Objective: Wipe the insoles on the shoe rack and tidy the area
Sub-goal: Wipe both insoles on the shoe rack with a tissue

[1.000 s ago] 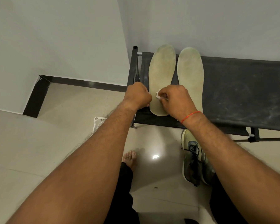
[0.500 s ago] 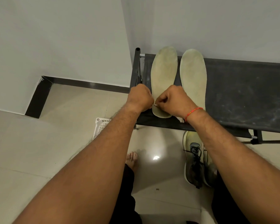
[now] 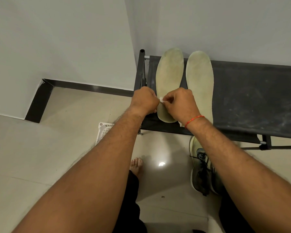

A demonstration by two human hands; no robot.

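Two pale greenish insoles lie side by side on the dark fabric shoe rack, toes toward the wall: the left insole and the right insole. Over the heel of the left insole, my left hand and my right hand meet with curled fingers. Between them shows a small white wad of tissue, pinched by both hands. Most of the wad is hidden inside the fists. A red thread circles my right wrist.
A pair of greenish sneakers stands on the tiled floor under my right forearm. A white floor drain grate lies left of the rack's front leg. My bare foot is on the tiles. Walls close in behind and left.
Both hands stayed together at the left insole's heel, fingers working the white wad, which shows a little more now. The view shifted slightly.
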